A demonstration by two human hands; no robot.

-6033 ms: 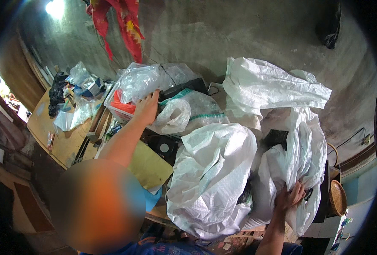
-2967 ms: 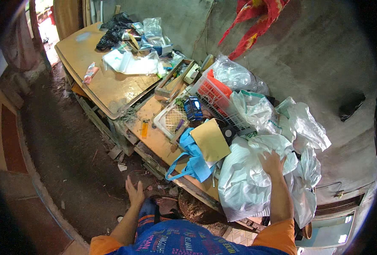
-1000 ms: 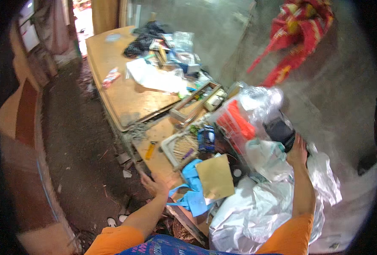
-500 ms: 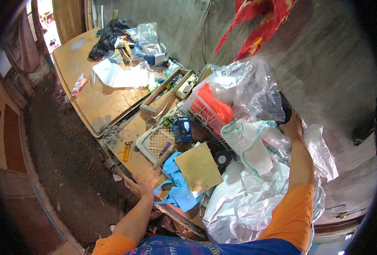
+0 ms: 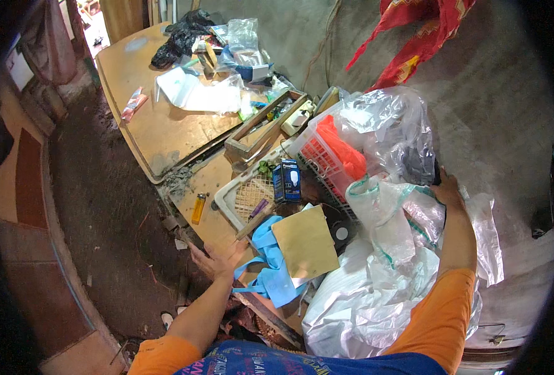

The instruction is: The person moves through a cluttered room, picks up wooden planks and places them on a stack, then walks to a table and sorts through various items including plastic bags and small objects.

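Note:
My left hand [image 5: 219, 259] rests at the table's front edge, its fingers spread and holding nothing. Beside it lies a light blue fabric bag [image 5: 277, 280], partly under a flat tan board [image 5: 306, 242]. My right hand [image 5: 450, 191] reaches to the far side of the clear plastic bags [image 5: 386, 122] and the white woven sack [image 5: 380, 228]. Its fingers are bent round a dark thing that shows only as a sliver, the rest hidden behind plastic. A white plastic basket [image 5: 311, 147] with a red-orange bag [image 5: 346, 153] stands left of that hand.
A blue bulb box [image 5: 287, 181] sits by a shallow cream tray [image 5: 227, 209], near a yellow lighter [image 5: 198, 209]. Behind are a wooden box [image 5: 246, 145] and a black plastic bag [image 5: 183, 40]. The grey wall [image 5: 496, 112] borders the right side; a red cloth [image 5: 408, 44] hangs there.
The whole view has shifted, moving things rightward. My right hand has lowered behind the bags, and the black thing in it is now mostly hidden. My left hand's fingers have spread at the edge.

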